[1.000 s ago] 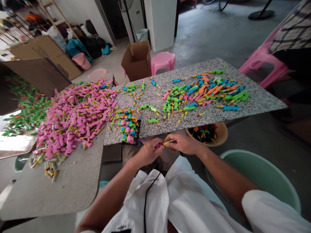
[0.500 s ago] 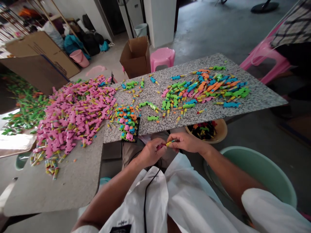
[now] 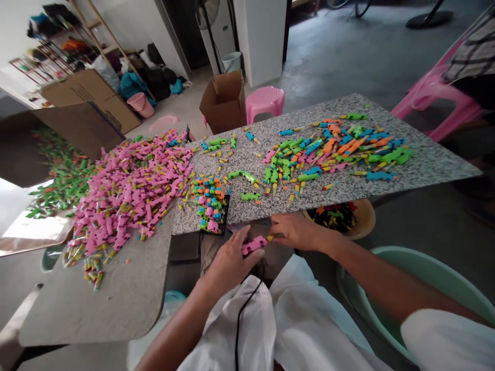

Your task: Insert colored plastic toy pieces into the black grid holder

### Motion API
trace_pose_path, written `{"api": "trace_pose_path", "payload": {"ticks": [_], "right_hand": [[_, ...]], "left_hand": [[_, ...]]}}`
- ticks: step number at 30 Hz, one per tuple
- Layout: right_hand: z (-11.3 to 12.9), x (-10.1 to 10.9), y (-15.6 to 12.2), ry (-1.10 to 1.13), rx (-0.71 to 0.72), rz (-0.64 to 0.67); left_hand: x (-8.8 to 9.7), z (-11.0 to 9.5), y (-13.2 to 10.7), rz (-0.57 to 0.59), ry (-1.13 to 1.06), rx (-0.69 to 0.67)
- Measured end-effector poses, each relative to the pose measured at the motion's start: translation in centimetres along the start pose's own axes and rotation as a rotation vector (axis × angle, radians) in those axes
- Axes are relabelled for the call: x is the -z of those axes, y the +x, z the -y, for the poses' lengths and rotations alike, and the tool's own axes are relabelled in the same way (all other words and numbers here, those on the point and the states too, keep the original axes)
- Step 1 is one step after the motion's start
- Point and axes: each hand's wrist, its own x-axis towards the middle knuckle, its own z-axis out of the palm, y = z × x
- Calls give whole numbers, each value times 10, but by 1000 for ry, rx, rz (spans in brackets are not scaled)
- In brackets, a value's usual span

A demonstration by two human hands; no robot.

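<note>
Over my lap, my left hand (image 3: 232, 257) holds a small pink plastic toy (image 3: 253, 246) with dark round spots between its thumb and fingers. The toy lies nearly level, its yellow end pointing right. At that end, my right hand (image 3: 296, 230) has its fingertips pinched on the yellow tip; part of the tip is hidden by them. Just beyond my left hand, at the table's near edge, a black rack (image 3: 225, 216) holds several rows of small green, orange, blue and pink toys (image 3: 209, 201).
A large heap of pink toys (image 3: 131, 190) covers the left table. Mixed-colour toys (image 3: 332, 144) spread over the speckled table (image 3: 433, 154). A tan basin (image 3: 365, 216) and a green tub (image 3: 429, 265) stand right. Behind are an open carton (image 3: 222, 105) and a pink stool (image 3: 266, 100).
The pink toy, mostly covered by my fingers before, now shows more fully. My left hand has opened its grip somewhat, and the view has shifted slightly.
</note>
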Motion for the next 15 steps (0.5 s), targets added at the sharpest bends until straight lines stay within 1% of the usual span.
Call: {"api": "trace_pose_path", "payload": {"ticks": [2,4,7,9,11,12,15], "right_hand": [[-12,7,11,54,-49,-38],[-24,13,31,136,-131,-134],[-33,15,78,240,-278,-332],[-32,11,115,290,-330,-390],[-29,4,151,337,-342,-377],[-27,1,166,352,-339,-360],[-25,-9,200,323,-341,-341]], "left_hand": [[15,7,-20,-131,-63,46],[26,21,-39,-254,-128,133],[37,56,-56,-467,-138,273],[39,86,-57,-583,-114,356],[39,116,-51,-623,-97,400],[39,131,-47,-620,-90,393],[34,164,-30,-581,-48,303]]}}
